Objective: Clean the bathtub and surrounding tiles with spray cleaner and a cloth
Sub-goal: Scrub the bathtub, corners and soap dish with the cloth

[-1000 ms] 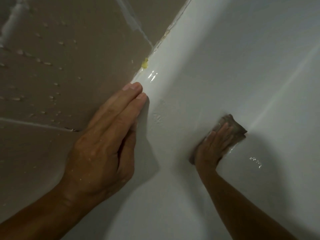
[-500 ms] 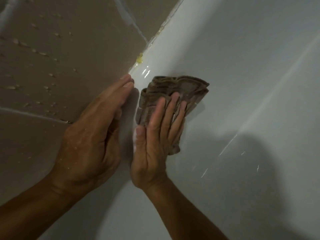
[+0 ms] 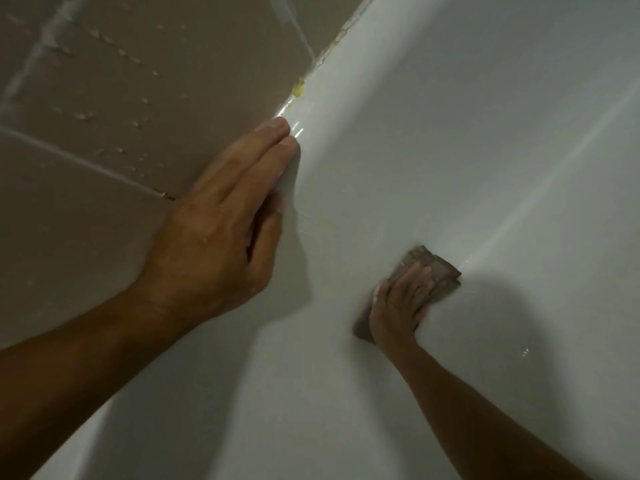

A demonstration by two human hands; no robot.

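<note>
Brown tiles (image 3: 104,188) fill the upper left of the frame, beaded with droplets. Just right of them the left hand (image 3: 221,233) rests flat on the tub (image 3: 450,116) rim, fingers straight and released, holding nothing. That rim looks wet, so the bracing palm could slide and tip the person's weight forward. A yellow blob (image 3: 298,89) at the seam, upper centre, may get missed. Lower right, the right hand (image 3: 398,306) presses the cloth (image 3: 433,268) against the inner tub wall, fingers spread flat over it. 0.5 s ago the cloth was up beside the left hand; now it is well apart, lower down the wall.
</note>
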